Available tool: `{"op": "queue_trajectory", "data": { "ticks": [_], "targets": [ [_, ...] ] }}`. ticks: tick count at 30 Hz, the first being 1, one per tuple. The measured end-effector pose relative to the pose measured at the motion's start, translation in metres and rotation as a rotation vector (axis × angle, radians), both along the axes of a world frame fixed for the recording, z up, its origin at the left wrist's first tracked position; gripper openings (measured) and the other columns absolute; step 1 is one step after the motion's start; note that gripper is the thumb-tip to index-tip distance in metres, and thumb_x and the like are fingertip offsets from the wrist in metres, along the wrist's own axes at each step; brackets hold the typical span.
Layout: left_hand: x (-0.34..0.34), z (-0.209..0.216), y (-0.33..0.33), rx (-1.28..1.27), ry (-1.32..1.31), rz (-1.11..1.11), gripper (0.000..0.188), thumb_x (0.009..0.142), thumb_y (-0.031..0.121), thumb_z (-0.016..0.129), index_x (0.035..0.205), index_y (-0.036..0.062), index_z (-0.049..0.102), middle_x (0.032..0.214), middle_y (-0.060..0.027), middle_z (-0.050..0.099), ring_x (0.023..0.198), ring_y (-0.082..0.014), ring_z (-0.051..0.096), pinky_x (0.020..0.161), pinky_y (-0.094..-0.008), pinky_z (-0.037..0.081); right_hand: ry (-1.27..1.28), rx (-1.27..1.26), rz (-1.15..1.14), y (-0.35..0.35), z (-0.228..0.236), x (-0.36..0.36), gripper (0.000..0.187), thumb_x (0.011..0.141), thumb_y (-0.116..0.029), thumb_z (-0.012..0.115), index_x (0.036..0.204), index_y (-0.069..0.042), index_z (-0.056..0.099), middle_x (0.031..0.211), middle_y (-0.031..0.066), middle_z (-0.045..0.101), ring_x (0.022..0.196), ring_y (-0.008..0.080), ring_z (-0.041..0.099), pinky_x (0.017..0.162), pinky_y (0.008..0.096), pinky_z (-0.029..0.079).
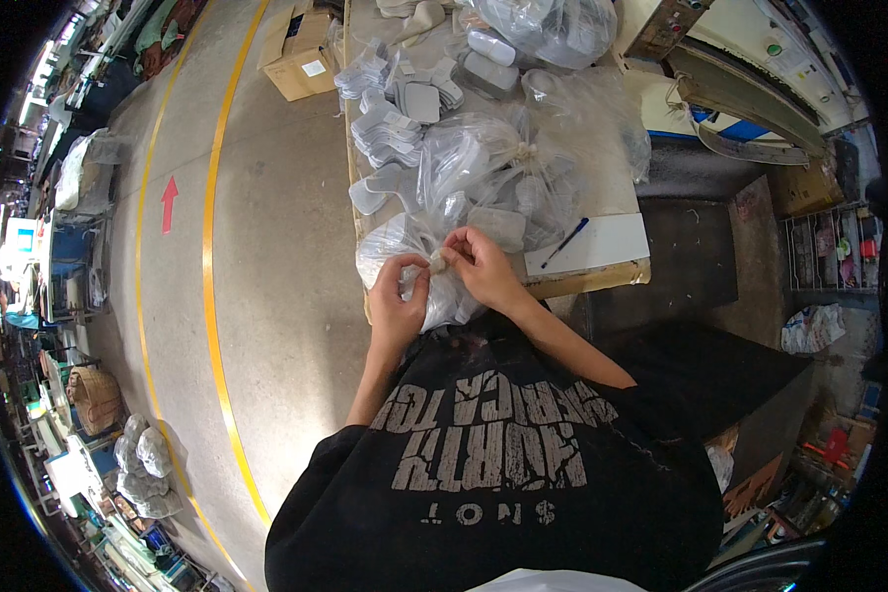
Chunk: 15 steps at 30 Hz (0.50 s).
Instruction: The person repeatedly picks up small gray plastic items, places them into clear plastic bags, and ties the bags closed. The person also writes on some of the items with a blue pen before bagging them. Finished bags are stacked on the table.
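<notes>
A clear plastic bag with pale contents sits at the near edge of the worktable, close against my body. Its gathered neck is between my two hands. My left hand pinches the neck from the left, thumb and fingers closed. From the right, my right hand closes its fingertips on the same twisted plastic. Just beyond lies another clear bag filled with grey pieces, its neck knotted. Loose stacks of grey flat pieces rest to its left. The fingertips hide part of the neck.
A white sheet with a dark pen lies on the table's right corner. More filled bags stand at the far end. A cardboard box is on the floor at left, near yellow floor lines. Machinery stands at right.
</notes>
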<state>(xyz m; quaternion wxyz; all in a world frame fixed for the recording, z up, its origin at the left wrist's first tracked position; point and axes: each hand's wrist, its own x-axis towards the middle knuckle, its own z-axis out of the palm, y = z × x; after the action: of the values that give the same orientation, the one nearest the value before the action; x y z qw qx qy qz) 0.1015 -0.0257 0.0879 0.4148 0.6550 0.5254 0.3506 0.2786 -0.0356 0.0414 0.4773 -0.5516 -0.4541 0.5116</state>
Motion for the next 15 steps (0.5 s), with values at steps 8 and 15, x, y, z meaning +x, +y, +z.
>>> {"op": "queue_trajectory", "data": {
  "ticks": [8, 15],
  "targets": [
    [-0.002, 0.006, 0.000, 0.058, 0.134, -0.124, 0.017, 0.092, 0.005, 0.068, 0.108, -0.0002, 0.069, 0.106, -0.0180, 0.072, 0.103, -0.0342, 0.070, 0.091, -0.0387, 0.053, -0.204, 0.052, 0.100, -0.005, 0.024, 0.004, 0.031, 0.093, -0.022, 0.078, 0.110, -0.001, 0.062, 0.096, 0.0098, 0.069, 0.079, 0.0184, 0.064, 0.074, 0.0331, 0.054],
    [-0.003, 0.000, 0.001, 0.026, 0.123, -0.129, 0.017, 0.095, 0.006, 0.067, 0.110, -0.0010, 0.071, 0.105, -0.0199, 0.073, 0.101, -0.0344, 0.071, 0.089, -0.0394, 0.053, -0.313, 0.012, 0.029, -0.006, 0.028, -0.002, 0.033, 0.087, -0.023, 0.081, 0.105, -0.002, 0.062, 0.093, 0.0132, 0.073, 0.082, 0.0282, 0.071, 0.072, 0.0376, 0.055]
  ]
}}
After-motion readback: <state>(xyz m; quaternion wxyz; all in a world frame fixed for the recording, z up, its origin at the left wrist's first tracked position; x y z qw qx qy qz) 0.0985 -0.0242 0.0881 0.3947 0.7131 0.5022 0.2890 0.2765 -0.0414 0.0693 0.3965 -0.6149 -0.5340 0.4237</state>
